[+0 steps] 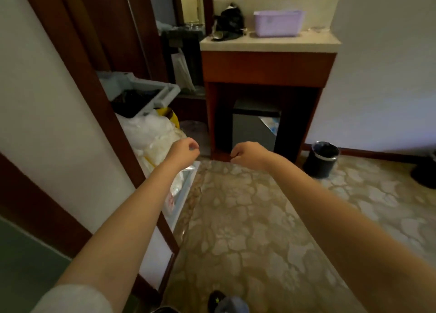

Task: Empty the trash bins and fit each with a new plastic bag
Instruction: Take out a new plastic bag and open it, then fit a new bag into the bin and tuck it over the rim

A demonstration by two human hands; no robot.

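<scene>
Emptily curled: left hand point(186, 149), right hand point(246, 154).

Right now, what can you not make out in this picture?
Head view:
Black bin: inside too dark to show its contents.
Dark thing at the right edge: cut off by the frame.
Left hand and right hand: fingers curl inward, hiding whether they pinch anything.
Box under the counter: shadowed, cannot tell what it is.

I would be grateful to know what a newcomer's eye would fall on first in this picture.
Two bare arms reach forward mid-frame, the left hand and right hand with fingers curled, nothing visible in them. A black trash bin stands on the floor by the right wall, and a lilac basket sits on the counter.
</scene>
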